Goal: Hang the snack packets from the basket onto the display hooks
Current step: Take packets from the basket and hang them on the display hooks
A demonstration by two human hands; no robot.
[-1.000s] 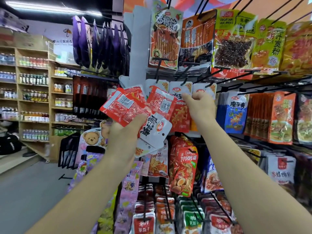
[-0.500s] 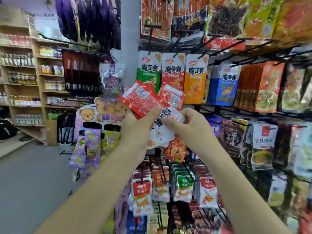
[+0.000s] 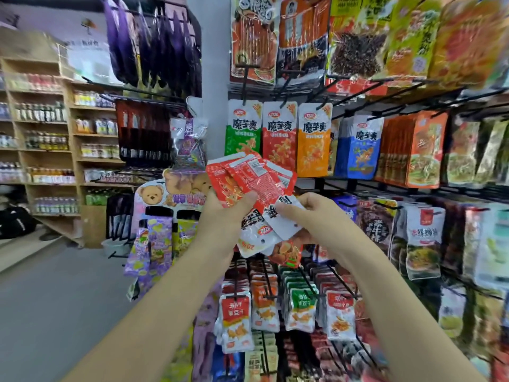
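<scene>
Left hand [image 3: 225,216] grips a fan of red snack packets [image 3: 248,177], thumb clamped across them, dead centre. Right hand [image 3: 319,219], at 3 o'clock of the bunch, pinches one white-topped packet [image 3: 285,226] between thumb and fingertips. Display hooks [image 3: 244,81] at 12 o'clock, well apart

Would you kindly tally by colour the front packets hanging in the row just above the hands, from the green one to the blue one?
Green packet: 1
Red packet: 1
Orange packet: 1
Blue packet: 1
Total: 4
</scene>
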